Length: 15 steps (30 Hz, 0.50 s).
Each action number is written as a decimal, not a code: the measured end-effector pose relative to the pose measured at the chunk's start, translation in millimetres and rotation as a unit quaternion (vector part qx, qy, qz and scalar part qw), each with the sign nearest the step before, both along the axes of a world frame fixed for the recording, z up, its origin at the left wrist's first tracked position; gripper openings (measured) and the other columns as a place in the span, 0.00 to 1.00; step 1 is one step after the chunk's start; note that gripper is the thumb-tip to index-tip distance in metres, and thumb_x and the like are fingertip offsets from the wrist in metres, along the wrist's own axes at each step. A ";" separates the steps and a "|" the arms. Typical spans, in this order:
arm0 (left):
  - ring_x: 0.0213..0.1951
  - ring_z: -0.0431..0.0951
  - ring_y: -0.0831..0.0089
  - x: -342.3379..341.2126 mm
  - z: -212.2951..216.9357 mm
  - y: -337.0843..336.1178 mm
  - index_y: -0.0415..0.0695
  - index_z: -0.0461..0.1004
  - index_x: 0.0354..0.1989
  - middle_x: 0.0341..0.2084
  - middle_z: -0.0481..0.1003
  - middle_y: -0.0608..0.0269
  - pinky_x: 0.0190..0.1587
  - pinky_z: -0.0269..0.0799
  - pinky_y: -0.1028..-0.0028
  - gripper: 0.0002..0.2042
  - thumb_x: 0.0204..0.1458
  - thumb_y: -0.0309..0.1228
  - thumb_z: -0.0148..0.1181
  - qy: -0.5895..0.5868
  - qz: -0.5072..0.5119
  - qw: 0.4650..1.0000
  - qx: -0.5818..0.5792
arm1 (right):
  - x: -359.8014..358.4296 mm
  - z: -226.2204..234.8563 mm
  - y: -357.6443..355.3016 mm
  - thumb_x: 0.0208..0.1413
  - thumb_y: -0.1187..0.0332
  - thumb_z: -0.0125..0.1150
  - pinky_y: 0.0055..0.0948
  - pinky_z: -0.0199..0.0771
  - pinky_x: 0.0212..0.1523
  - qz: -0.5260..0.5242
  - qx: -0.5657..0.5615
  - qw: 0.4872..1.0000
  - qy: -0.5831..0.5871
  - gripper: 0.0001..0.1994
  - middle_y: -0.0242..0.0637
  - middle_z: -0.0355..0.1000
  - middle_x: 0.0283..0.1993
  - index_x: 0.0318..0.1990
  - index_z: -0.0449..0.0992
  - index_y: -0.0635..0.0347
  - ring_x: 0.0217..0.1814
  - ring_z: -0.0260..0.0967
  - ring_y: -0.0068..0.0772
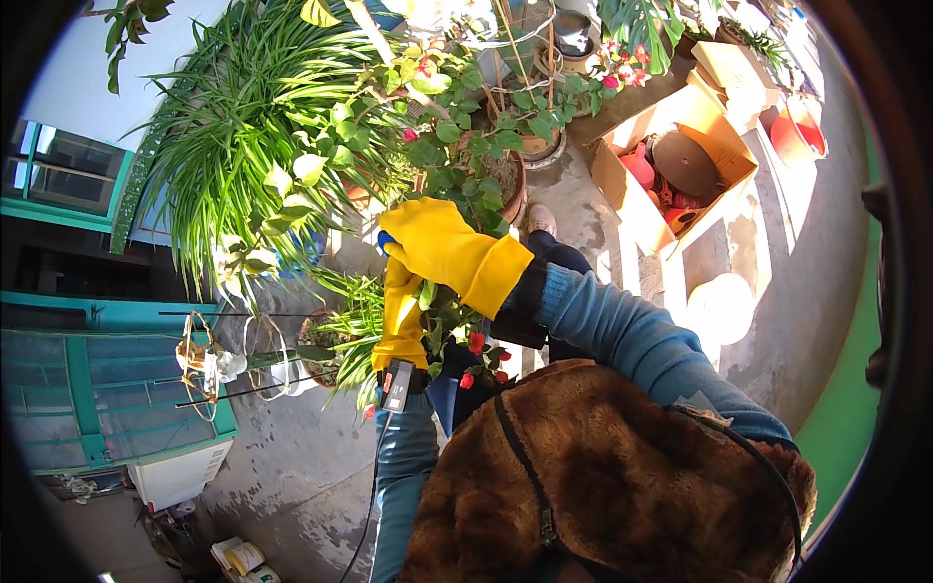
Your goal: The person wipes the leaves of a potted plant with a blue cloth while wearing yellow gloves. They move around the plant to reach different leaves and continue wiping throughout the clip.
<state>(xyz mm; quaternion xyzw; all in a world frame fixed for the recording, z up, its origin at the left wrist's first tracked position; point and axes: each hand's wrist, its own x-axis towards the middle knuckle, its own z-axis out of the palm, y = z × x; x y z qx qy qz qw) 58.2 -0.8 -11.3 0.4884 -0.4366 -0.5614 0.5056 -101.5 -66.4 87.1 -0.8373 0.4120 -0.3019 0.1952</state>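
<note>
Both my hands wear yellow rubber gloves and meet among the leafy stems of a potted plant with red flowers (476,342). My right hand (437,243) reaches across from the right, its fingers curled at the left end. A small blue thing (386,242) shows at those fingertips; its kind is too hidden to tell. Just below, my left hand (398,316) points upward, its fingers hidden behind the right glove. Green leaves (428,294) lie close against the left glove. On my left wrist sits a small grey device (397,385) with a black cable.
Long-leaved green plants (262,126) crowd the upper left. Flowering potted plants (515,136) stand ahead. A cardboard box (627,199) at the right holds a brown disc and red pots; beyond it is a red bucket (799,131). A wire rack (243,364) juts out at the left.
</note>
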 end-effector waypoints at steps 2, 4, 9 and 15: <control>0.64 0.73 0.65 -0.1 3.1 -0.4 0.44 0.55 0.77 0.67 0.70 0.56 0.63 0.70 0.70 0.30 0.66 0.19 0.54 0.061 -0.029 0.997 -0.027 | -7.9 2.8 -2.0 0.58 0.60 0.64 0.52 0.77 0.48 0.013 -0.004 0.996 -0.083 0.11 0.43 0.80 0.43 0.44 0.78 0.54 0.48 0.77 0.56; 0.63 0.74 0.65 1.0 7.1 -1.6 0.42 0.54 0.78 0.68 0.69 0.55 0.62 0.71 0.72 0.32 0.65 0.15 0.50 0.035 -0.053 0.998 -0.029 | -21.7 2.3 -1.6 0.59 0.59 0.63 0.53 0.75 0.48 -0.008 -0.020 0.992 -0.125 0.11 0.43 0.79 0.43 0.44 0.77 0.54 0.49 0.75 0.56; 0.61 0.75 0.67 -0.2 13.9 -2.1 0.40 0.55 0.77 0.69 0.68 0.54 0.62 0.70 0.71 0.32 0.62 0.13 0.48 0.103 -0.064 0.991 -0.053 | -47.9 -7.4 -0.2 0.59 0.59 0.64 0.52 0.76 0.49 -0.015 0.016 0.999 -0.036 0.11 0.44 0.79 0.44 0.44 0.78 0.53 0.49 0.76 0.56; 0.61 0.74 0.66 -4.5 15.0 -1.7 0.40 0.59 0.75 0.65 0.71 0.55 0.63 0.70 0.70 0.28 0.66 0.18 0.50 0.033 -0.049 0.997 -0.042 | -17.9 -20.9 -0.3 0.57 0.61 0.64 0.51 0.78 0.45 0.031 -0.014 0.999 0.042 0.10 0.43 0.81 0.40 0.41 0.80 0.54 0.45 0.79 0.55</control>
